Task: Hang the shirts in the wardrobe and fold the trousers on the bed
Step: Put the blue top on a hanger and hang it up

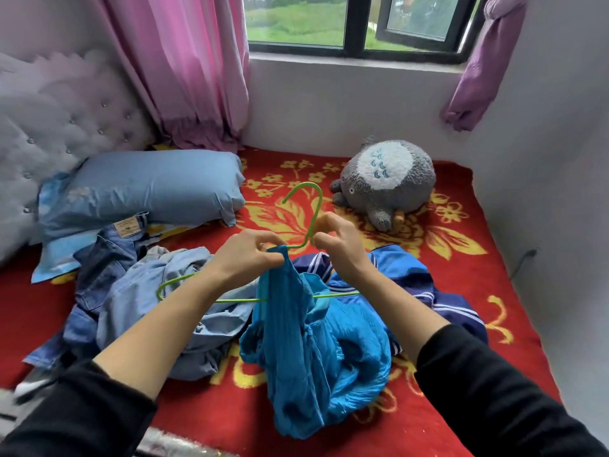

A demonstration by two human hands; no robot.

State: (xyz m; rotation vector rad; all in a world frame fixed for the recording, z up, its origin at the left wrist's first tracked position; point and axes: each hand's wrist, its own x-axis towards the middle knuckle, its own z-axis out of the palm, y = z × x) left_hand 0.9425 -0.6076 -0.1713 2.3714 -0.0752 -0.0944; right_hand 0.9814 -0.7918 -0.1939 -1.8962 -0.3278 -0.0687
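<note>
Left hand: fingers curled, pinching the top edge of the turquoise shirt against the hanger's left shoulder, just below the neck.
Right hand: thumb and forefinger curled in a pinch at the base of the hanger's neck; whether they also catch cloth cannot be told.
Green hanger: thin, held above the bed between both hands, hook pointing up and away; its left arm and lower bar show behind the forearms.
Turquoise shirt: crinkled cloth, bunched and hanging from the hanger's middle, its lower folds resting on the blanket at the near edge of the bed.
Pale blue shirt: crumpled in a heap on the bed, under the left forearm.
Jeans: dark denim, unfolded, left of the pale blue shirt, waistband label facing up beside the pillow.
Royal blue garment: white-striped trim, lying crumpled under the right forearm.
Blanket: red with yellow flowers, covering the bed.
Pillow: blue, at the tufted headboard.
Plush toy: grey and white, on the far side of the bed, below the window.
Curtain: pink, left of the window.
Sleeves: black, pushed up both forearms.
</note>
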